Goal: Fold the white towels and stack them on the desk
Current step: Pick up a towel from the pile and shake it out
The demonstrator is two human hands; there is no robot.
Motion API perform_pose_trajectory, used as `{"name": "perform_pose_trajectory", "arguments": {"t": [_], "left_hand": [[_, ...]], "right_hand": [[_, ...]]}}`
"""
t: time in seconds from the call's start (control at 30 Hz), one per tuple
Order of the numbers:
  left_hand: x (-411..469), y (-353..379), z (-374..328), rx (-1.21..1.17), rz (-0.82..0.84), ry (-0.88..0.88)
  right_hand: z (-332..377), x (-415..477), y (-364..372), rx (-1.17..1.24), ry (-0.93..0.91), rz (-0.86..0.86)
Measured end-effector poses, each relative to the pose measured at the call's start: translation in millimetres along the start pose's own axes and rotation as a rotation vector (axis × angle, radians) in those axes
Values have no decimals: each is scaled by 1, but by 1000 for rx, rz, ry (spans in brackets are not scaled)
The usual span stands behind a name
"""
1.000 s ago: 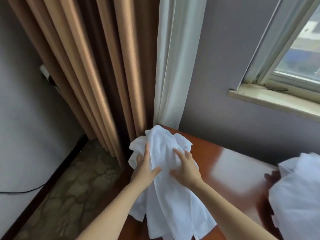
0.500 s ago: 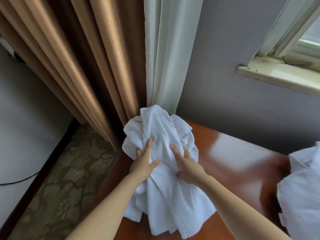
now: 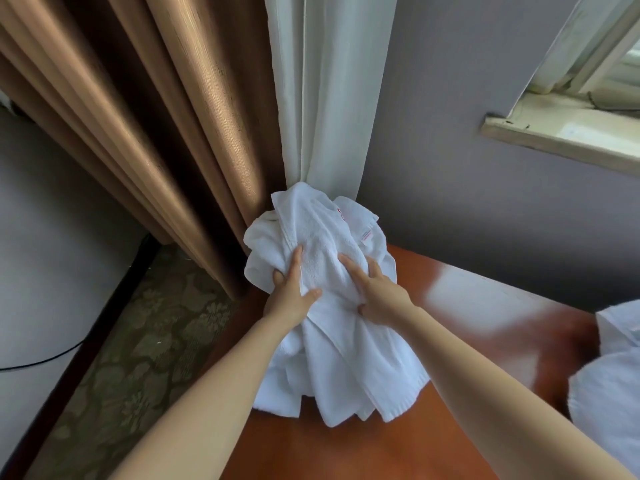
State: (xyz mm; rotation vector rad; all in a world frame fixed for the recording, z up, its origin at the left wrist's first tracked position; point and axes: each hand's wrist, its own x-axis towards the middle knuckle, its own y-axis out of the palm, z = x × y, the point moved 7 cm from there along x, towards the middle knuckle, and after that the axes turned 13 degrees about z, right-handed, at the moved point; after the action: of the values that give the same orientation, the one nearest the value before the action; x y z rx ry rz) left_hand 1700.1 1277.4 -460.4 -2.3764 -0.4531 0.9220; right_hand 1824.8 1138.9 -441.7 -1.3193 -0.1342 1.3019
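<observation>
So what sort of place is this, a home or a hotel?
Probably a hotel guest room, though a bedroom at home is possible: heavy brown curtains beside a white sheer curtain, a patterned carpet, and a plain white towel held over a polished wooden desk.

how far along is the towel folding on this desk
Early. Done: nothing visibly; no folded stack shows on the desk. In hand: the left hand and right hand both grip one towel, bunched and unfolded at the desk's left corner. Left: folding it, then the rumpled white pile at the right edge, then stacking.
</observation>
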Motion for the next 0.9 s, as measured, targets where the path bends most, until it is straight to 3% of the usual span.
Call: {"name": "perform_pose_trajectory", "arguments": {"t": [0.3,0.6,0.9], "left_hand": [[-77,20,-19,289,42,-60],[-151,89,-119,444,52,235],[-199,201,-244,547,138,487]], "right_hand": [[3,-80,11,-148,43,-164],[-60,-213,17,-6,173,-333],[-172,-364,16,-9,392,-449]]}}
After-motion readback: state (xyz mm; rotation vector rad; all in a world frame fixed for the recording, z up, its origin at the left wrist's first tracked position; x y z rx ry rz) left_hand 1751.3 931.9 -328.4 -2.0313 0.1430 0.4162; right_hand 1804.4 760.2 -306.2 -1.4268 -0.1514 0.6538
